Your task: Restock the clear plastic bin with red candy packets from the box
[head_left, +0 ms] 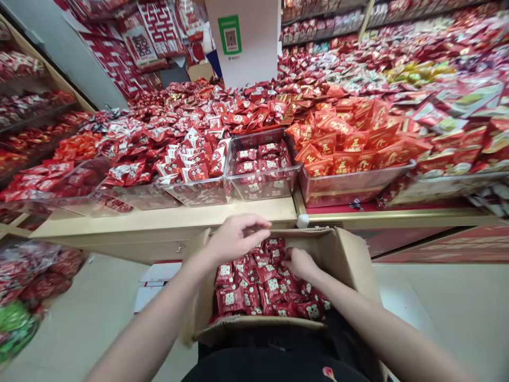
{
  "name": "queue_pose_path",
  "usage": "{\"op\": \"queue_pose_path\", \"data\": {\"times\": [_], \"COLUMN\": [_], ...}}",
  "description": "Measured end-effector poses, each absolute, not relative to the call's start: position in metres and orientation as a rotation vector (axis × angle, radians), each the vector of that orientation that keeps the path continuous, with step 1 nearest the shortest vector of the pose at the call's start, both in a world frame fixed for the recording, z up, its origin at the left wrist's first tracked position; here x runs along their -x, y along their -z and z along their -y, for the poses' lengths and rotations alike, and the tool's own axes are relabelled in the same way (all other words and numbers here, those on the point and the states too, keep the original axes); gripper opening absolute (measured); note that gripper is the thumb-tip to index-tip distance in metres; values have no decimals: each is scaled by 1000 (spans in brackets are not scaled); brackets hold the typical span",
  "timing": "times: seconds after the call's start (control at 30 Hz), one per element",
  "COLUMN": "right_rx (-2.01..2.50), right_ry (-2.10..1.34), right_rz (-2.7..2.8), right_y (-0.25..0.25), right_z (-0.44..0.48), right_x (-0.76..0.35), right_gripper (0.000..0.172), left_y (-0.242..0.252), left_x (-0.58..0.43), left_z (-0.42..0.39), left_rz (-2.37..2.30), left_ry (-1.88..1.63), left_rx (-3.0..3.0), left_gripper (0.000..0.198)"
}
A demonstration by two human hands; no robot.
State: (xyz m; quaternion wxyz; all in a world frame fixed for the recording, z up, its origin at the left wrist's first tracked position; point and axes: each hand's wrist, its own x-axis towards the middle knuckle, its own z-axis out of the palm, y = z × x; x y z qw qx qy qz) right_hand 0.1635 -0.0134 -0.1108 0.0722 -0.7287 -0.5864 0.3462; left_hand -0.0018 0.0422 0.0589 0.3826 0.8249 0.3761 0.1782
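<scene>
Two forearms [169,305] over one cardboard box [356,260] of packets [233,300].

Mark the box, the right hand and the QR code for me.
Box [357,263]: head view, on its right-hand flap.
Right hand [301,263]: head view, on the middle of the hand.
QR code [230,39]: head view, on the middle of its square pattern.

shiny pale flr [103,297], lt-wood cntr [170,216], shelves [59,78] l. & at back, grey-blue wall [79,55] upper l.
</scene>
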Motion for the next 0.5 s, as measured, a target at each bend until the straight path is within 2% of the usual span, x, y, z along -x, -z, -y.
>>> {"op": "queue_pose_path", "data": {"times": [0.1,0.17,0.27,0.33,0.43,0.5], "right_rx": [1988,1767,1449,1325,1231,1149], "right_ry": [-951,-1033,-1238,-1294,-1279,-1318], "right_rz": [1577,1380,1088,975,907,915], "right_y": [90,74,53,41,28,22], "right_z": [24,31,41,46,53,56], "right_x": [-174,-175,-166,-158,-151,-150], "right_gripper": [16,23,29,29,26,26], "left_y": [-3,22,34,29,16,8], "left_x": [31,34,22,10,-2,-5], "left_z": [-10,6,24,32,36,35], "left_rz": [-1100,-1085,-967,-873,-815,-824], "left_ry": [-529,-596,-608,-564,-561,-606], "left_rx": [-1659,-1425,-1191,-1112,-1058,-1019], "left_gripper": [25,37,58,55,37,34]}}
